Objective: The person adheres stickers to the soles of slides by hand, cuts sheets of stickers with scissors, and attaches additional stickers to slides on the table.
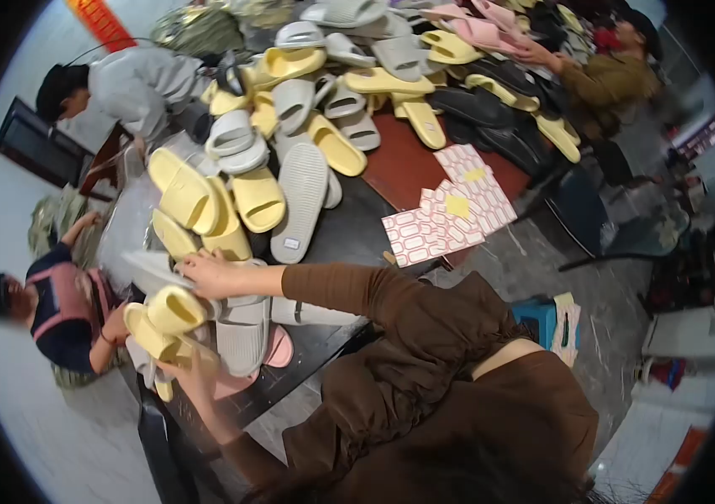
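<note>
My left hand (194, 376), at the lower left, has its fingers closed around the underside of a pair of yellow slippers (174, 311) nested together. Above it, my right hand (209, 274) grips a pale grey, motion-blurred flat piece that looks like a slipper (154, 273); its far end points left. Grey slippers (241, 338) lie beside my hands on the dark table, with part of a pink slipper (278, 346) showing beneath. Just past my right hand are several yellow slippers (185, 191) and a grey slipper (299, 202) sole up with a small label.
A large heap of grey, yellow, black and pink slippers (349, 80) covers the far table. Printed label sheets (450, 214) lie on its reddish part. Co-workers stand at left (68, 311), upper left (143, 88) and upper right (609, 84). A chair (614, 214) and blue stool (536, 319) stand to the right.
</note>
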A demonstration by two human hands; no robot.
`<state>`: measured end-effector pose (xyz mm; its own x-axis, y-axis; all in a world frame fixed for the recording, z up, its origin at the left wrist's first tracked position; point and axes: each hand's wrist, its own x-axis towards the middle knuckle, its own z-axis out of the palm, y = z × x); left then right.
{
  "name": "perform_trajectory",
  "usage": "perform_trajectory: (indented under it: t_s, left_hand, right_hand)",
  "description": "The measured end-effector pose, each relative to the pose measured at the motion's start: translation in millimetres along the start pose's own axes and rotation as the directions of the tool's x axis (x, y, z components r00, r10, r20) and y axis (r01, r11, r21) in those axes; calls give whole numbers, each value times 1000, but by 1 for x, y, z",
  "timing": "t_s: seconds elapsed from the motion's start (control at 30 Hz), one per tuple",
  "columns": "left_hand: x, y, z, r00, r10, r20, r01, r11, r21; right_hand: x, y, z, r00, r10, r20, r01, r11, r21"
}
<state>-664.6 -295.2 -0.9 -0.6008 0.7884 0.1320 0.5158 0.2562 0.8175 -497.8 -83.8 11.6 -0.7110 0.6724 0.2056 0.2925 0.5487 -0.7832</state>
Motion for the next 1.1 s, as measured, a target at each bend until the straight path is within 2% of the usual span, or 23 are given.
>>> perform_trajectory:
  t_s: [0.07, 0.1, 0.17, 0.2, 0.23, 0.27, 0.3, 0.37, 0.43, 0.47, 0.5, 0.6, 0.63, 0.7, 0.77, 0.83, 0.9, 1.0, 1.03, 1.1]
  left_hand:
    - [9, 0, 2, 996, -33, 80, 31, 999, 28]
    - [6, 3, 8, 999, -32, 11, 31, 998, 58]
    - [-9, 4, 17, 990, -30, -136, 47, 991, 123]
    - [-18, 4, 22, 992, -40, -120, 55, 990, 130]
    - [-26, 6, 31, 979, 174, -106, -121, 914, 386]
    - [-37, 10, 43, 929, 369, -42, -268, 745, 611]
    - [-49, 15, 53, 852, 519, 65, -364, 498, 787]
    - [-70, 31, 77, 967, 225, 121, -233, 585, 777]
    - [-68, 18, 92, 980, 167, 105, -197, 803, 563]
    - [-71, 17, 92, 987, 147, 64, -156, 798, 582]
    - [-74, 26, 96, 992, 122, 39, -122, 809, 576]
    - [-76, 41, 101, 994, 111, 15, -101, 830, 548]
    - [-78, 39, 100, 989, 148, 10, -127, 810, 572]
    - [-81, 36, 103, 969, 245, 42, -221, 769, 601]
    - [-88, 44, 111, 975, 172, 142, -222, 681, 698]
    - [-88, 35, 115, 965, 219, 148, -263, 748, 609]
    - [-85, 30, 114, 955, 251, 159, -295, 738, 606]
    - [-89, 38, 111, 962, 239, 130, -266, 730, 629]
    - [-91, 45, 114, 968, 226, 106, -240, 725, 646]
    - [-101, 55, 123, 973, 217, 73, -211, 726, 654]
  right_hand:
    - [-8, 7, 6, 979, -105, -173, 113, 993, 38]
    - [-19, 9, -1, 980, -76, -183, 85, 996, 40]
    - [-63, 18, -12, 915, -219, -338, 215, 975, -48]
    - [-92, 24, -19, 926, -203, -319, 178, 978, -106]
    - [-128, 27, -33, 936, -193, -294, 149, 975, -168]
    - [-166, 25, -47, 976, -92, -199, 35, 961, -275]
    - [-200, 17, -62, 995, 10, -102, -48, 922, -384]
    - [-257, 57, -29, 971, 239, 10, -210, 874, -439]
    - [-283, 73, -25, 963, 248, 109, -165, 856, -490]
    - [-285, 81, -22, 949, 278, 150, -153, 819, -552]
    - [-282, 88, -20, 953, 245, 177, -112, 830, -546]
    - [-259, 115, -23, 972, -139, 188, 231, 680, -696]
    - [-245, 127, -26, 977, -136, 167, 215, 669, -711]
    - [-215, 151, -36, 972, -154, 179, 235, 701, -673]
    - [-212, 166, -62, 982, -126, 143, 189, 701, -687]
    - [-215, 164, -71, 985, -110, 129, 169, 738, -654]
    - [-218, 160, -77, 988, -102, 113, 151, 755, -638]
    - [-258, 145, -119, 993, -5, -120, -24, 970, -241]
    - [-273, 148, -144, 994, -3, -108, -25, 966, -259]
    - [-301, 161, -201, 960, 7, -280, -37, 994, -101]
